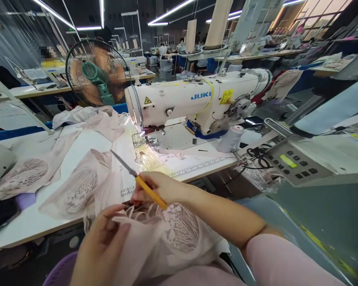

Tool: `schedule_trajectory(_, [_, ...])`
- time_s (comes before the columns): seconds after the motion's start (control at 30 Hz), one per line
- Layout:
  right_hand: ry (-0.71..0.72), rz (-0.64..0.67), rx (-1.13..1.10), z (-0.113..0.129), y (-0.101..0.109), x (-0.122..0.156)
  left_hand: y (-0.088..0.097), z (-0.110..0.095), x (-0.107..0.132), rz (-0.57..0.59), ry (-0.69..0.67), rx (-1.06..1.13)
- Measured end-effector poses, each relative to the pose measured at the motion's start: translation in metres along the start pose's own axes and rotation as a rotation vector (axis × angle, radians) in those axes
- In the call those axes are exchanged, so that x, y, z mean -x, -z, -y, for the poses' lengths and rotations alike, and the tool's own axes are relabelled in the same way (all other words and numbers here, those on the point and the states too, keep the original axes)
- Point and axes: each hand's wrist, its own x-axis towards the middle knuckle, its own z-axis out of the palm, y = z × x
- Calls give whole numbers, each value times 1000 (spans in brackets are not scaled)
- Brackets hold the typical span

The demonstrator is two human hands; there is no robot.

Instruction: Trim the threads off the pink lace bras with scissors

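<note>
A pale pink bra (143, 250) with a white lace cup lies across my lap, below the table's front edge. My left hand (104, 234) is closed on its edge, thumb against fingers. My right hand (158, 186) holds orange-handled scissors (149, 192), their closed blades pointing up and left over the table. The fingertips of that hand are also at the bra's upper edge, beside thin pink straps. Behind my hands stands a white JUKI sewing machine (173, 99), its lamp lighting the needle area.
More pink lace pieces (86, 186) are spread over the left of the white table (50, 198). A thread cone (231, 139) stands at the machine's right, near a control box (298, 159). A fan (91, 71) is behind. A purple basket (61, 272) sits low left.
</note>
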Motion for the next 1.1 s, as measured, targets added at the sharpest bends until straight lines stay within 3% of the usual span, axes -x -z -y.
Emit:
schedule_trajectory(0.1, [-7, 76, -18, -8, 6, 33, -1, -4, -11, 16, 33, 96])
schedule_trajectory(0.2, [-9, -49, 108, -26, 1, 51, -6, -2, -14, 20, 34, 94])
schedule_trajectory(0.33, [32, -300, 159, -47, -5, 58, -13, 0, -12, -24, 2, -44])
schedule_trajectory(0.43, [47, -361, 123, -52, -7, 62, -17, 1, -11, -29, -12, -95])
schedule_trajectory(0.7, [18, -469, -79, -64, -9, 64, -17, 1, -9, -19, 56, 49])
schedule_trajectory(0.93, [255, -439, -121, -59, -11, 72, -10, 2, -9, -55, 82, -57])
schedule_trajectory(1.1, [363, -600, -32, -53, -11, 85, -21, -11, -9, -57, -32, -77])
